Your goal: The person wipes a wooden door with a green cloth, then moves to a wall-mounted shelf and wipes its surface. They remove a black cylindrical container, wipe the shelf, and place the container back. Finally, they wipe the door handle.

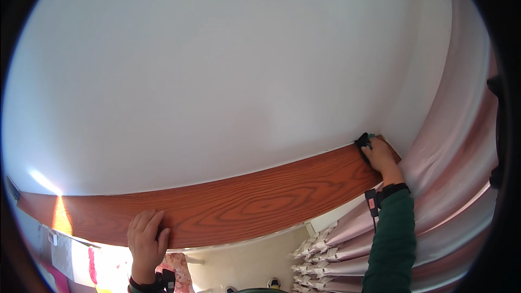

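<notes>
A long wood-grain shelf board runs across the view against a pale wall. At its right end my right hand presses a dark cloth onto the board, close to the wall corner; a bit of green shows by the fingertips. Toward the left, my left hand rests on the board's front edge with its fingers on the top and nothing held. Both wrists wear black bands with small devices.
Pink curtains hang at the right, and gathered curtain tops lie below the board. The pale wall rises behind it. A dark object stands at the far left end. Shoes show on the floor far below.
</notes>
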`<control>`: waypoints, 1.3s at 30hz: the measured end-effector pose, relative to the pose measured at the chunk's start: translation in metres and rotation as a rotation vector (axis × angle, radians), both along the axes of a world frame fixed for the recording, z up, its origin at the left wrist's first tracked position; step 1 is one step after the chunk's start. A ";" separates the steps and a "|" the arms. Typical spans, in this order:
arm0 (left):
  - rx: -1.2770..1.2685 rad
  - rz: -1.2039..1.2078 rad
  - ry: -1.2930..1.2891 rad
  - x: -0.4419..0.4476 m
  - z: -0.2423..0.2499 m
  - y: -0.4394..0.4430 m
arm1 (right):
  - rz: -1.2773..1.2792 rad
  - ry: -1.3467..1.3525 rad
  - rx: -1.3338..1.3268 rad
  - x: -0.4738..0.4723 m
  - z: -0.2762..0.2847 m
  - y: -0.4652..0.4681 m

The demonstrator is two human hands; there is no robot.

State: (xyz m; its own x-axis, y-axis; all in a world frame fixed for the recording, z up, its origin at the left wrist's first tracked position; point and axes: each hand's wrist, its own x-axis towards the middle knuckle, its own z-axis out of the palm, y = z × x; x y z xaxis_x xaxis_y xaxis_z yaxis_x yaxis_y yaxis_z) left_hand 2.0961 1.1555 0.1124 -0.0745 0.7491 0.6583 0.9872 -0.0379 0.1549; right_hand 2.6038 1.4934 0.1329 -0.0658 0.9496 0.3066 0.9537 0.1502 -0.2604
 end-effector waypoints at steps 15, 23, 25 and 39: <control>-0.019 0.009 -0.014 -0.016 -0.009 0.005 | -0.203 0.117 0.138 0.031 -0.033 -0.015; -0.007 0.036 0.011 0.019 -0.001 0.029 | -0.152 0.150 0.374 0.027 -0.047 -0.012; -0.017 0.038 -0.008 0.020 0.007 0.034 | -0.099 0.158 0.406 0.011 -0.035 -0.019; 0.025 0.022 0.033 0.023 0.011 0.029 | 0.473 0.091 0.311 -0.192 -0.011 -0.161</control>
State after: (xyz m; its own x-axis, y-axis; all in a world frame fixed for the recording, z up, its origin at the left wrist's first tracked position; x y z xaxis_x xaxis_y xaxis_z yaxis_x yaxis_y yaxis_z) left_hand 2.1192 1.1842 0.1237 -0.0686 0.7308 0.6791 0.9924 -0.0199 0.1216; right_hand 2.4121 1.3329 0.1224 -0.4219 0.6873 0.5912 0.7401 0.6378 -0.2133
